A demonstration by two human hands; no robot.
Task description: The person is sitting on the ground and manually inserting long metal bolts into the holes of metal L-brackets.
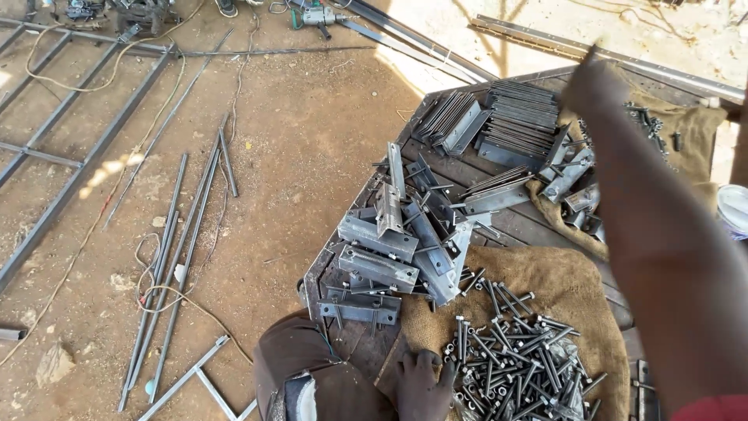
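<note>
My left hand (425, 382) rests flat, fingers apart, on the near edge of a brown burlap sack (545, 273), just left of a pile of several steel bolts (514, 359). My right arm stretches across the metal table (436, 105). My right hand (592, 82) is blurred, over the far side beside a stack of flat dark steel plates (518, 121). Whether it holds anything is unclear. Between the hands lies a heap of grey steel brackets (397, 234) with bolts welded on.
More brackets and small nuts (647, 121) lie on burlap at the far right. A white bowl (736, 206) sits at the right edge. Long steel bars (179, 257), a welded frame (70, 117), cables and a drill (319, 15) lie on the dirt floor.
</note>
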